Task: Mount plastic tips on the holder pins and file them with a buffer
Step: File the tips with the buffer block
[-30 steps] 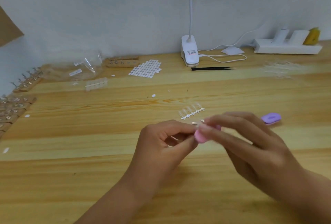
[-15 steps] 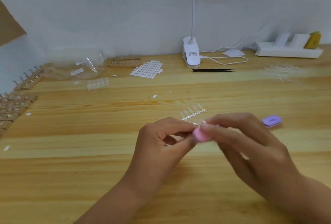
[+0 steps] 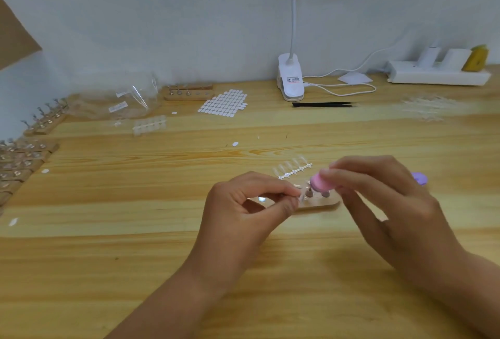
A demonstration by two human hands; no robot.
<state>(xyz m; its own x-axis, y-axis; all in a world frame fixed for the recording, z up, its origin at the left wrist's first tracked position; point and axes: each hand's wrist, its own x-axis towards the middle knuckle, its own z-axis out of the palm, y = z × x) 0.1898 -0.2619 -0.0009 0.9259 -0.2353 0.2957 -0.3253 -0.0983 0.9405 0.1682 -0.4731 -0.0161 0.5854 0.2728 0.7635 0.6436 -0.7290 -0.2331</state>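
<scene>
Pink buffer block (image 3: 319,183) sits pinched in the curled fingertips of the right hand (image 3: 378,203), just above the wooden holder (image 3: 326,204). At the holder's left end, the left hand (image 3: 249,208) pinches a clear plastic tip (image 3: 301,198), just left of the buffer and lower; the tip's long axis is too small to tell.

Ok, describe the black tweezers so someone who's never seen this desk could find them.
At the back of the wooden table stands a white clip lamp. Just in front of its base, slightly right, lie the tweezers, the only thin black thing there.
</scene>
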